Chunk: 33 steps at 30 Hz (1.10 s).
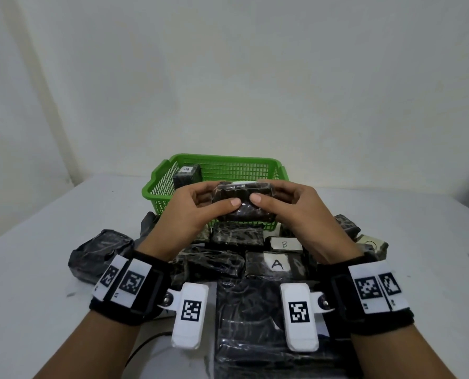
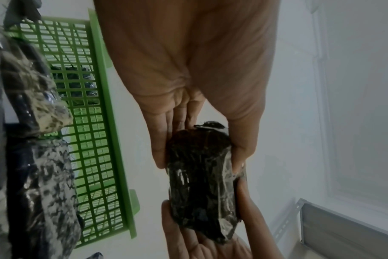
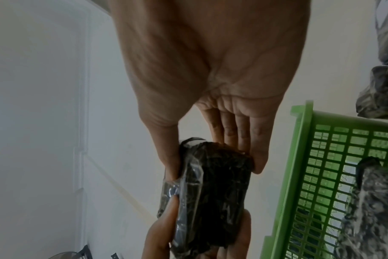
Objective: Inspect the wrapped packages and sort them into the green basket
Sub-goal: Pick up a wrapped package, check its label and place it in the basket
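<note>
Wrapped package (image 1: 241, 203) is pinched at both ends by left hand (image 1: 192, 212) and right hand (image 1: 296, 212), raised in front of green basket (image 1: 156, 187). Slick film could slip, dropping it onto the pile.

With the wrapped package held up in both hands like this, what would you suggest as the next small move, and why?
Probably tilt the held package toward you. Both the left hand and the right hand grip its ends above the green basket, and its white label faces up and away, unreadable, unlike the A-marked package already inside.
</note>
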{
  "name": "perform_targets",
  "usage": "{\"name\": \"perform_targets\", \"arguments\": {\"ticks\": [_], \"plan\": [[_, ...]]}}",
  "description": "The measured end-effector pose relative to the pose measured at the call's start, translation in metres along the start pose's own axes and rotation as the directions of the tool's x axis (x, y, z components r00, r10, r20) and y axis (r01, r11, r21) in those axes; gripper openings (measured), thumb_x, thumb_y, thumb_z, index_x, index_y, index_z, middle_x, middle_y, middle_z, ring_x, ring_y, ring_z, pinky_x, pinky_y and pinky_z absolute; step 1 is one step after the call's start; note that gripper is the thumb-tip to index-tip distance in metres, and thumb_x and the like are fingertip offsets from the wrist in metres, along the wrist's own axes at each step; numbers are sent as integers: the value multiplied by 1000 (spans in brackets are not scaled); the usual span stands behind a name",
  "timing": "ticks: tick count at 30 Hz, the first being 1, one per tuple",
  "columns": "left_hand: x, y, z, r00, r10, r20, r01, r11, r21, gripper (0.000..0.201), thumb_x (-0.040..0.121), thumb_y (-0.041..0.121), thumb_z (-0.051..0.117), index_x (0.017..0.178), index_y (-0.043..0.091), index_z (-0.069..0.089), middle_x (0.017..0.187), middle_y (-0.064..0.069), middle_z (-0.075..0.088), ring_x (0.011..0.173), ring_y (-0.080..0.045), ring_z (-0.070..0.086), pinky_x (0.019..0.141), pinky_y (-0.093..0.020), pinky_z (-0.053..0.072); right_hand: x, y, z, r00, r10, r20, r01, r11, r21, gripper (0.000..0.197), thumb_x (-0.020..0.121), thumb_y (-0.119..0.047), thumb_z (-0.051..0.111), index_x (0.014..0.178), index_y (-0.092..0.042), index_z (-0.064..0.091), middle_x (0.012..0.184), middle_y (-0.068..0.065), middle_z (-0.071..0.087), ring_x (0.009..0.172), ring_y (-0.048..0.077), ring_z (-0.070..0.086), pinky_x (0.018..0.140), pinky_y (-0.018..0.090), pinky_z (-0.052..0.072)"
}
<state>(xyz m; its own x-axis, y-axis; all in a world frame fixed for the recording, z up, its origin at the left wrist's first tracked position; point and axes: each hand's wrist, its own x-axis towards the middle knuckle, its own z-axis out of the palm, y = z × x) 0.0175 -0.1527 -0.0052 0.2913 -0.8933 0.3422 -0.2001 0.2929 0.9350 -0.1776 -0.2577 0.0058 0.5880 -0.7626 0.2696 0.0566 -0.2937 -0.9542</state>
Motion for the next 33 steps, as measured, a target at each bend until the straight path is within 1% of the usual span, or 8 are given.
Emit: {"name": "perform_targets", "arguments": {"ticks": [3,12,16,22,25,27,30,33], "plan": [[0,-1,-1,999,-29,15,30,997,-65,59,74,41,85,124,12,71,121,-9,76,118,-28,70,108,-48,49,-2,-2,-1,999,-3,36,3,1000,1,70,64,-35,97,127,-15,72,120,0,78,116,13,72,109,41,53],[-6,7,1,998,32,60,-32,999,8,57,73,25,90,124,18,68,120,2,76,115,-14,71,101,-29,55,-4,-4,3,998,-68,4,68,997,23,71,63,-39,91,126,-14,72,120,0,78,117,14,72,111,43,52],[-6,8,0,997,83,-6,-83,996,-8,61,65,20,93,121,19,68,116,3,78,111,-12,72,96,-27,57,-6,-6,3,999,-45,26,46,999,-11,70,63,-39,93,127,-23,70,123,-7,76,118,8,70,110,37,52],[-7,7,0,992,128,20,-127,992,-21,74,65,6,86,133,15,59,132,-2,70,126,-15,65,99,-28,56,-6,-7,3,984,131,121,-148,977,151,58,86,-43,80,128,-5,68,129,22,70,115,37,72,93,39,62],[-8,6,0,990,98,102,-97,995,-22,81,67,3,87,140,19,54,139,-1,64,130,-16,62,101,-32,55,-6,-5,5,989,127,81,-141,970,200,36,93,-21,75,123,-2,68,120,15,76,109,30,75,89,39,63],[-8,5,0,991,33,133,-28,999,-41,85,72,12,92,145,24,51,142,1,63,129,-17,63,103,-35,54,-4,-3,4,994,102,26,-105,979,173,37,89,-14,79,123,-6,65,113,8,80,105,25,77,91,41,62],[-8,4,2,998,-25,58,28,998,-59,71,74,37,84,139,18,60,131,-3,71,123,-21,67,110,-47,48,-4,-2,4,996,81,24,-84,990,115,52,86,-12,83,133,-8,61,113,5,80,106,25,77,101,48,58],[-7,4,4,1000,1,-16,-1,1000,-4,60,76,29,89,129,11,67,118,-4,77,114,-21,72,109,-48,51,-5,-4,6,997,75,33,-78,991,112,47,85,-16,84,127,-12,65,113,6,80,105,26,77,102,52,58]]}}
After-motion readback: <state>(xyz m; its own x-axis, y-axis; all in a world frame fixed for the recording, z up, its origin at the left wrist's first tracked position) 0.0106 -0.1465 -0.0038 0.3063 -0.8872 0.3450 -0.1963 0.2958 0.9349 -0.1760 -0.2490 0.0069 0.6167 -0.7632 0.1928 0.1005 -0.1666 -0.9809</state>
